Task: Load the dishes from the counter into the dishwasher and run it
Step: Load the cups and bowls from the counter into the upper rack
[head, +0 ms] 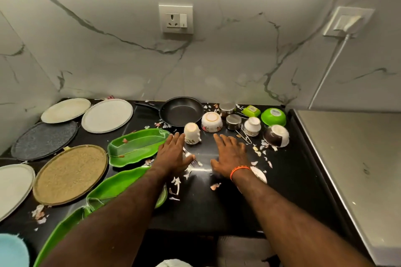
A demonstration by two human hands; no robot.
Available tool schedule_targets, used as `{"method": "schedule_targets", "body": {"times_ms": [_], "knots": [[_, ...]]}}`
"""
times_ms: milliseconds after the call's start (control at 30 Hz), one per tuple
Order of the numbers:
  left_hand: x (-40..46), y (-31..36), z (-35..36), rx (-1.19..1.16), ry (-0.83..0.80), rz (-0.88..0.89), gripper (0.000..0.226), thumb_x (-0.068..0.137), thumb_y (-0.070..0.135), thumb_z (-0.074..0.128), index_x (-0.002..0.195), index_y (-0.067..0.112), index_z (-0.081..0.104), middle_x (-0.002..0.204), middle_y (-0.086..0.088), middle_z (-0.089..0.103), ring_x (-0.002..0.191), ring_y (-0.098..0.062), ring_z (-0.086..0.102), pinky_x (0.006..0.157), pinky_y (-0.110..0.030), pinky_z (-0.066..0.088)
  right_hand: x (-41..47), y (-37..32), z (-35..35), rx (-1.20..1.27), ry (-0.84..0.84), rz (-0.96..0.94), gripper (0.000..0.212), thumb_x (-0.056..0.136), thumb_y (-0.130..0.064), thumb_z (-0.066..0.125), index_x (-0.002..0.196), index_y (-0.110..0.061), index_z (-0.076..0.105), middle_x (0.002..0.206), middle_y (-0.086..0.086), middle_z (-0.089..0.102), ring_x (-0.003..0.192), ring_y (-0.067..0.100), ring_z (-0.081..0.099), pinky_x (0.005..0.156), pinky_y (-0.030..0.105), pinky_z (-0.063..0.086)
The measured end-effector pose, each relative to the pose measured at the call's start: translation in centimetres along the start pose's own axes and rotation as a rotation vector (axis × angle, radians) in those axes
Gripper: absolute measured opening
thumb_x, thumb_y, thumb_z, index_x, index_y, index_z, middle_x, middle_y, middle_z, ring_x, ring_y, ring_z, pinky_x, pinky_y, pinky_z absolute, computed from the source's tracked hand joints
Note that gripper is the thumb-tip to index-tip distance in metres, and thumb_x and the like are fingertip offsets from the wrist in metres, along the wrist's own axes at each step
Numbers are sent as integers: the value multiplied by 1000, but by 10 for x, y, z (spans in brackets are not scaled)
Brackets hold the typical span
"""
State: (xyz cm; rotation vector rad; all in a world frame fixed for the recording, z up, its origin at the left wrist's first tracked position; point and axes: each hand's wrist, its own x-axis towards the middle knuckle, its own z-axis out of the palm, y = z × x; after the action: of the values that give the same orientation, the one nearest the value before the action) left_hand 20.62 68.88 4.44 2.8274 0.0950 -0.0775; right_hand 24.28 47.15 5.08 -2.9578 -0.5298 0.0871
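I've got both hands flat over the mid counter [217,212], palms down, fingers straight & spread; left hand [173,156] and right hand [230,156] hold nothing. There's a fork [188,156] partly under the left hand, can't tell if it's touched. Dishes all on the counter, dishwasher not in view, so loading looks not begun. Upturned cup [192,133] sits just off the left fingertips: ceramic I'd guess, light, stiff, chips easily, glaze prob slick w/ scraps about, so I'd wrap the body, not the rim. Floral bowl [211,121] behind it, frying pan [181,110] toward the back edge w/ handle pointing left; that's heaviest, take by the handle. Green leaf tray [136,147] left of centre looks plastic, light, a bit flexy; grip a long edge. Round plates [107,115] fill the left side up to the back-left corner: stiff, flat, need an edge lifted first. Food scraps [175,182] litter the middle.
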Motion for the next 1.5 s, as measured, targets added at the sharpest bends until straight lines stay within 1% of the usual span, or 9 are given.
{"method": "schedule_targets", "body": {"times_ms": [133, 267, 533, 767, 1033, 1167, 1267, 1367, 1500], "knots": [[38, -10, -9, -10, 6, 18, 92, 92, 59, 56, 161, 20, 10, 169, -2, 13, 156, -23, 5, 123, -47, 15, 37, -16, 1, 14, -5, -31, 91, 83, -47, 63, 158, -23, 17, 155, 3, 38, 140, 29, 33, 113, 55, 30], [72, -12, -9, -33, -28, 8, 85, 95, 52, 53, 161, 18, 12, 166, -1, 23, 154, -24, 13, 123, -49, 18, 70, -29, 0, 32, -52, -34, 90, 84, -43, 66, 157, -22, 18, 159, 5, 34, 146, 30, 28, 116, 58, 27], [99, -15, -8, 53, -71, 71, 71, 98, 35, 50, 159, 19, 17, 149, -9, 47, 142, -26, 34, 113, -47, 26, 104, -50, -4, 87, -144, -4, 70, 87, -22, 62, 149, -23, 31, 143, 7, 54, 139, 30, 39, 116, 56, 22], [97, -23, -10, 38, -53, 111, 67, 96, 41, 57, 155, 24, 29, 140, -3, 57, 135, -25, 38, 110, -47, 28, 99, -53, 1, 181, -109, 12, 70, 83, -17, 67, 145, -25, 35, 135, 4, 60, 134, 28, 47, 115, 53, 26], [77, -4, -24, -69, 41, 133, 52, 92, 51, 62, 135, 21, 54, 125, -8, 65, 120, -30, 50, 100, -45, 43, 72, -57, 5, 279, 3, 19, 99, 81, -24, 77, 158, -22, 15, 151, 7, 44, 139, 29, 41, 113, 50, 32], [61, 10, -28, -121, 49, 211, 49, 89, 55, 66, 126, 24, 63, 117, -2, 69, 113, -27, 54, 95, -45, 47, 53, -48, -3, 313, 69, 77, 95, 85, -22, 71, 159, -25, 11, 144, 10, 52, 130, 30, 49, 107, 47, 38], [49, 24, -27, -223, 3, 267, 42, 88, 43, 70, 125, 25, 66, 114, 5, 71, 110, -22, 59, 99, -42, 46, 31, -32, -11, 371, 63, 104, 104, 82, -21, 73, 159, -27, 4, 141, 14, 53, 127, 34, 51, 103, 46, 44], [38, 45, -27, -275, -62, 274, 56, 80, 29, 72, 135, 23, 61, 120, 4, 70, 114, -20, 58, 105, -36, 44, 7, -4, -21, 418, 23, 124, 113, 79, -20, 74, 160, -29, -4, 144, 15, 51, 130, 36, 50, 104, 45, 46], [23, 89, -23, -221, -183, 359, 77, 80, 37, 77, 150, 28, 45, 142, 3, 58, 133, -18, 48, 114, -42, 38, -29, 35, -37, 568, 18, 107, 117, 76, -16, 80, 162, -22, 0, 146, 8, 53, 133, 30, 50, 109, 41, 42]]}}
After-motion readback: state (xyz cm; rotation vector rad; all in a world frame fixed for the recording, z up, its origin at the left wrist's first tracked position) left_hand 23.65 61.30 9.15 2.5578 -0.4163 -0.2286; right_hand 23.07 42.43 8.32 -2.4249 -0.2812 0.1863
